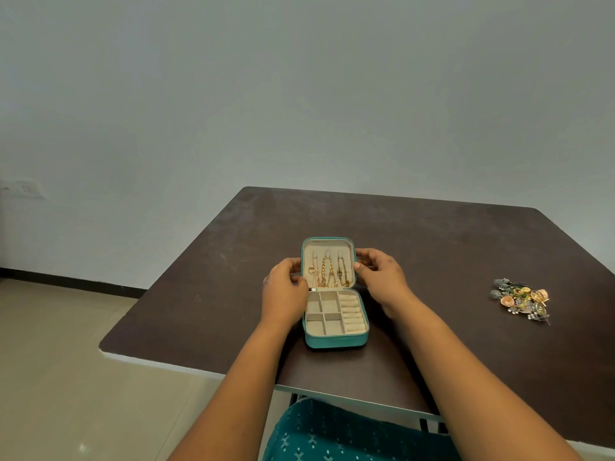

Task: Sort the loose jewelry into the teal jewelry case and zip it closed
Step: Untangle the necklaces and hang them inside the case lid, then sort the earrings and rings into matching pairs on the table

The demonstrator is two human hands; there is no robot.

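The dark table (432, 247) carried everything, and you sat at its 6 o'clock edge with the plain wall behind it at 12 o'clock. The teal jewelry case (335, 341) lay open in front of you, near the table's centre, with its lid (327, 242) raised toward 12 o'clock and its tray toward you.

Your left hand (284, 292) gripped the lid's 9 o'clock edge with curled fingers. Your right hand (382, 277) gripped the 3 o'clock edge the same way, its thumb against the rim. Both hands were closed on the lid and held no jewelry.

Judged from this layout, you were at the opening step: the case was open and steadied, and sorting had not started. Gold chains (329, 272) hung from the three hooks inside the lid. The tray compartments (321, 316) and the ring rolls (353, 314) appeared to hold nothing.

The loose jewelry (520, 299) lay in a single heap at 3 o'clock, well apart from the case. The next move would call for releasing the right hand, reaching across to the heap, and pinching out one piece. The pieces looked interlocked, so expect several to lift together. Nothing stood between the case and the heap. The lid may fall shut or tip back once released.
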